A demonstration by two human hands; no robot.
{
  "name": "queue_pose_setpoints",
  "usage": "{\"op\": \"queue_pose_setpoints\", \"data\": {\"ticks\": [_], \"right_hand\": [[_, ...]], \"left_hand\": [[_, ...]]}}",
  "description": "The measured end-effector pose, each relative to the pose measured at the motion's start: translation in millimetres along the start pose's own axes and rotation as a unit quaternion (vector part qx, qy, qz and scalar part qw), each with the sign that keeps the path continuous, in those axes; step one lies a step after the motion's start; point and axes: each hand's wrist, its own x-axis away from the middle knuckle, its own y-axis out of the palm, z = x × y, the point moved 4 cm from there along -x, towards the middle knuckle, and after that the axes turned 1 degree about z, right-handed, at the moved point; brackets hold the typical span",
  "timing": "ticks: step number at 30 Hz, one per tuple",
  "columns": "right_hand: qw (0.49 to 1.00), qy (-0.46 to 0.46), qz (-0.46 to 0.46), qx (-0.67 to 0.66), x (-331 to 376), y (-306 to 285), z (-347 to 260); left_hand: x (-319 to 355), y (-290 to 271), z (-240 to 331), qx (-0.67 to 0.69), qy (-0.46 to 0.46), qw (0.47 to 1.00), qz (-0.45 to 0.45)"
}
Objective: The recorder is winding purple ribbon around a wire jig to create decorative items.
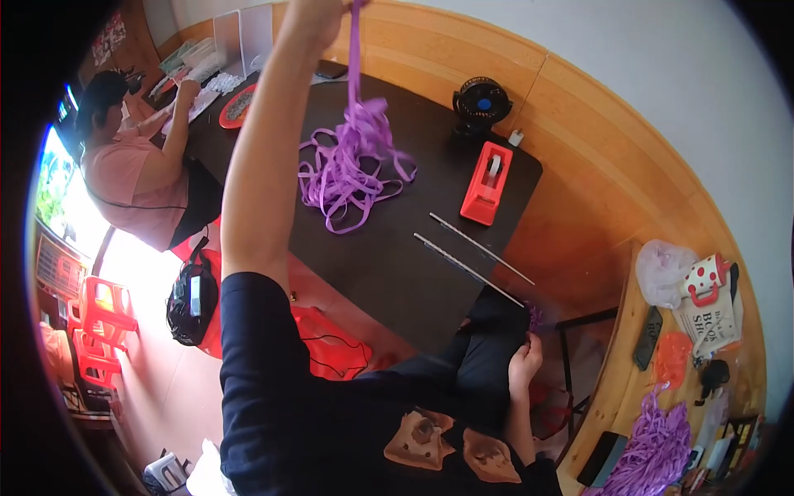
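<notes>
While my left hand (pixel 318 12) was way up at the top of the frame, it had the purple ribbon (pixel 351 161) pulled up in a long strand. The fingers looked closed around that strand, though the frame edge cut most of them off, so I can't swear to the exact grip. Most of the ribbon was in a loose tangled heap on the dark desk (pixel 397 256), a bit above the middle of the picture, with only the one length stretched up out of it. So I'd say the untangling was barely started: one end lifted, the big knotty pile left to sort.

My right hand (pixel 524 364) was down at the lower right, resting by my knee. A tiny bit of purple showed just above it, but I couldn't tell if the fingers were pinching it or just curled there.

Right of the pile sat a red tape dispenser (pixel 486 183) and two thin metal rods (pixel 475 258), all apart from the ribbon. A small black fan (pixel 481 103) stood behind them. Another bunch of purple strips (pixel 653 450) lay on the wooden bench at the lower right. Someone in a pink shirt (pixel 124 178) worked at the far end, upper left.
</notes>
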Motion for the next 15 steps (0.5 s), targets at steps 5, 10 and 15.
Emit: {"op": "queue_pose_setpoints", "data": {"ticks": [5, 10, 15], "right_hand": [[1.0, -0.008, 0.02, 0.001, 2, 1, -2], [1.0, -0.01, 0.017, 0.011, 2, -3, -1], [1.0, -0.015, 0.011, 0.014, 2, -1, -3]], "left_hand": [[-11, 38, 54, -0.003, 0.06, 0.989, -0.138], [-13, 23, 66, 0.029, 0.075, 0.994, -0.07], [2, 42, 85, 0.502, -0.14, 0.803, -0.289]]}}
